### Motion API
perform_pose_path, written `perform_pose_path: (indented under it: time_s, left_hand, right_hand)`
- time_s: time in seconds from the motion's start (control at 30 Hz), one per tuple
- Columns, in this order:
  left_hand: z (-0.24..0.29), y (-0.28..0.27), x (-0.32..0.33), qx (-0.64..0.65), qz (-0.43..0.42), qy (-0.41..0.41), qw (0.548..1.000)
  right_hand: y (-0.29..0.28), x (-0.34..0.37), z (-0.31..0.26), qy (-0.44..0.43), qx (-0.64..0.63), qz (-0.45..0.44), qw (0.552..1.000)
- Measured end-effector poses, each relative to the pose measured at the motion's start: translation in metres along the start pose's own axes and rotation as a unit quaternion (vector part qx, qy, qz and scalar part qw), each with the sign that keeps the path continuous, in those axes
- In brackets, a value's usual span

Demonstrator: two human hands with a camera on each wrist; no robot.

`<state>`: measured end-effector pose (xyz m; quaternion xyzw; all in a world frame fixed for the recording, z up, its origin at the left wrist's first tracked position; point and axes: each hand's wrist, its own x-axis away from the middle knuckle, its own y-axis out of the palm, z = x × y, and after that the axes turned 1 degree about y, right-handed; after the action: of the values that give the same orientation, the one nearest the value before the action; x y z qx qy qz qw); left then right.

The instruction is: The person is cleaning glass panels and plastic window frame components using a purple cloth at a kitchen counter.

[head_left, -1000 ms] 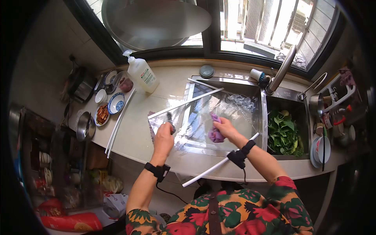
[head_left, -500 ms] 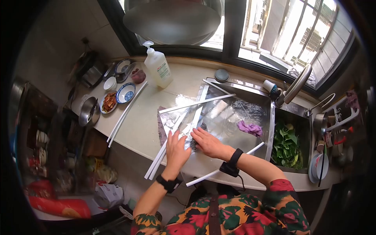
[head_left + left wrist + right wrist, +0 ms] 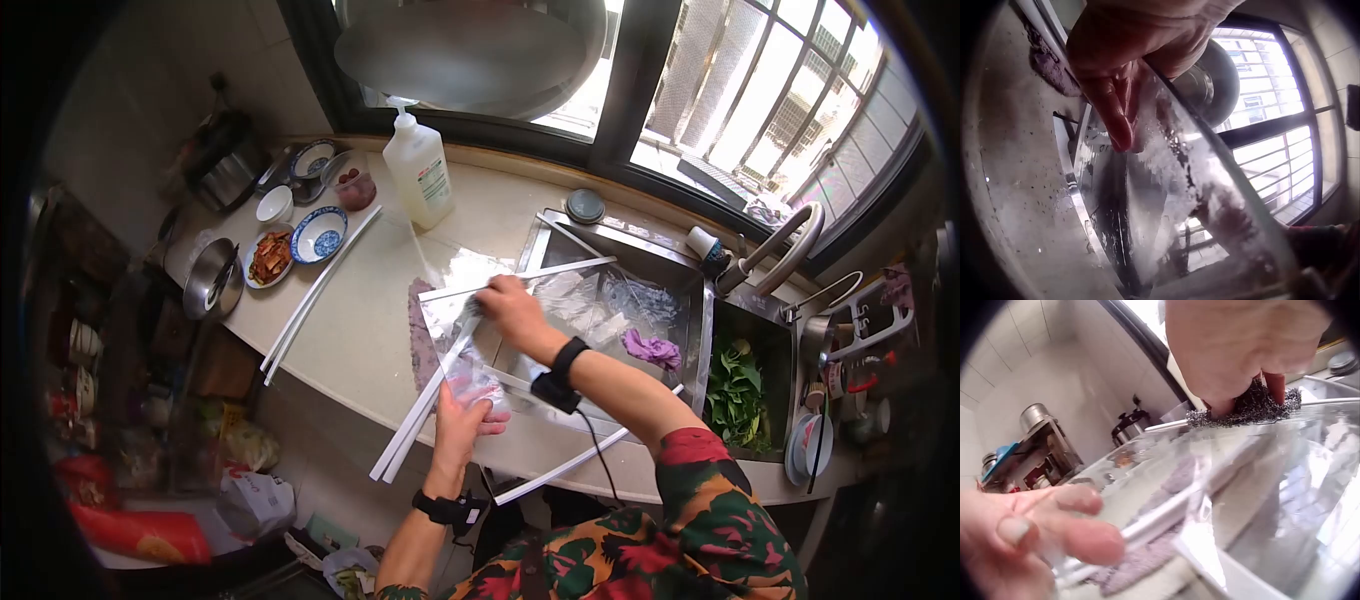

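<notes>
A clear panel with white edge strips slants over the sink's left part. The right hand presses a dark wire scrubber on its upper face; in the right wrist view the scrubber is bunched under the fingertips of the right hand. At the near-left edge, the left hand holds the panel; in the left wrist view the edge passes between thumb and fingers of the left hand. Whitish wet smears lie on the panel. A crumpled purple cloth lies beyond, to the right.
Loose white strips lie on the counter, left of a mottled purple mat. A pump bottle, bowls and a food plate stand farther back. Leafy greens fill the right basin, beside the faucet.
The right hand has let go of the purple cloth, taken the scrubber and moved left onto the panel's upper left. The left hand has shifted from the panel's face to its near edge.
</notes>
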<state>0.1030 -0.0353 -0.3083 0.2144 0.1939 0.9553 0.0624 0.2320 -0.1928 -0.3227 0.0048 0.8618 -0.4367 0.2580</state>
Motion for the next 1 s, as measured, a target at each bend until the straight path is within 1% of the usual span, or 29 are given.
perform_pose_path:
  time_s: [0.03, 0.07, 0.13, 0.17, 0.2, 0.23, 0.27, 0.3, 0.37, 0.4, 0.43, 0.47, 0.5, 0.53, 0.57, 0.63, 0.67, 0.7, 0.73, 0.77, 0.8, 0.83, 0.87, 0.9, 0.97, 1.0]
  left_hand:
    - [0.001, 0.001, 0.0, -0.012, 0.002, 0.008, 1.0]
    - [0.002, 0.002, 0.0, -0.014, -0.002, 0.007, 1.0]
    - [0.001, 0.001, 0.003, 0.0, -0.001, 0.009, 1.0]
    - [0.001, 0.002, 0.005, -0.001, -0.001, 0.009, 1.0]
    - [0.002, 0.001, 0.005, -0.003, -0.009, 0.007, 1.0]
    - [0.005, 0.0, 0.003, -0.008, -0.018, 0.007, 1.0]
    - [0.005, -0.001, 0.007, -0.009, -0.018, 0.006, 1.0]
    - [0.008, -0.001, 0.002, -0.014, -0.024, 0.005, 1.0]
    - [0.009, -0.001, 0.001, -0.018, -0.029, -0.005, 0.999]
    - [0.008, -0.001, 0.0, -0.018, -0.028, -0.01, 0.999]
    - [0.008, -0.001, 0.001, -0.021, -0.029, -0.016, 0.999]
    - [0.008, -0.004, 0.002, -0.021, -0.03, -0.015, 0.999]
    - [0.008, -0.002, 0.0, -0.026, -0.03, -0.02, 0.999]
    - [0.007, -0.001, 0.0, -0.03, -0.025, -0.021, 0.999]
    - [0.006, -0.001, 0.003, -0.03, -0.025, -0.02, 0.999]
    - [0.009, 0.0, 0.003, -0.029, -0.02, -0.017, 0.999]
    - [0.008, 0.0, 0.003, -0.029, -0.02, -0.017, 0.999]
    - [0.007, -0.002, 0.001, -0.028, -0.024, -0.014, 0.999]
    - [0.006, -0.003, 0.002, -0.025, -0.028, -0.011, 0.999]
    - [0.005, -0.001, 0.002, -0.025, -0.028, -0.012, 0.999]
    - [0.006, -0.002, 0.003, -0.026, -0.029, -0.013, 0.999]
    - [0.007, -0.003, 0.001, -0.026, -0.034, -0.015, 0.999]
    - [0.007, -0.002, 0.001, -0.026, -0.034, -0.015, 0.999]
    - [0.008, -0.005, 0.001, -0.023, -0.031, -0.017, 0.999]
    - [0.004, -0.002, 0.006, -0.014, -0.032, -0.036, 0.999]
    - [0.008, -0.002, 0.001, -0.021, -0.034, -0.03, 0.999]
  right_hand:
    - [0.002, -0.011, -0.013, -0.016, -0.019, -0.016, 1.0]
    - [0.0, -0.018, -0.019, 0.003, -0.033, -0.016, 0.999]
    - [0.002, -0.016, 0.031, 0.039, 0.027, 0.002, 0.999]
    - [0.006, -0.015, 0.041, 0.011, 0.041, 0.024, 0.999]
    - [-0.02, -0.002, 0.078, 0.142, 0.08, -0.008, 0.987]
    - [-0.036, 0.004, 0.1, 0.18, 0.116, -0.025, 0.977]
    - [-0.029, 0.01, 0.114, 0.158, 0.145, 0.018, 0.977]
    - [-0.046, 0.012, 0.12, 0.239, 0.099, -0.001, 0.966]
    - [-0.041, 0.007, 0.116, 0.224, 0.096, -0.015, 0.97]
    - [-0.024, -0.01, 0.093, 0.181, 0.109, -0.017, 0.977]
    - [-0.015, -0.016, 0.072, 0.148, 0.065, -0.029, 0.986]
    - [-0.01, -0.019, 0.072, 0.146, 0.051, -0.046, 0.987]
    - [0.008, -0.022, 0.025, 0.035, 0.006, -0.003, 0.999]
    - [0.017, -0.026, 0.003, 0.012, 0.004, -0.029, 1.0]
    - [0.021, -0.025, 0.002, 0.024, -0.018, -0.03, 0.999]
    - [0.018, -0.02, -0.009, -0.01, -0.062, 0.0, 0.998]
    - [0.011, -0.019, -0.008, -0.007, -0.067, -0.006, 0.998]
    - [-0.008, -0.014, 0.024, 0.069, 0.02, -0.016, 0.997]
    - [-0.001, -0.009, 0.077, 0.106, 0.045, -0.036, 0.993]
    - [0.005, 0.0, 0.094, 0.036, 0.071, 0.044, 0.996]
    - [-0.036, 0.011, 0.137, 0.216, 0.095, 0.004, 0.972]
    - [-0.05, 0.021, 0.167, 0.261, 0.106, -0.002, 0.96]
    - [-0.061, 0.036, 0.181, 0.292, 0.139, 0.011, 0.946]
    - [-0.056, 0.037, 0.184, 0.314, 0.163, 0.02, 0.935]
    - [-0.039, 0.029, 0.138, 0.2, 0.153, 0.017, 0.968]
    - [-0.044, 0.022, 0.126, 0.229, 0.109, -0.015, 0.967]
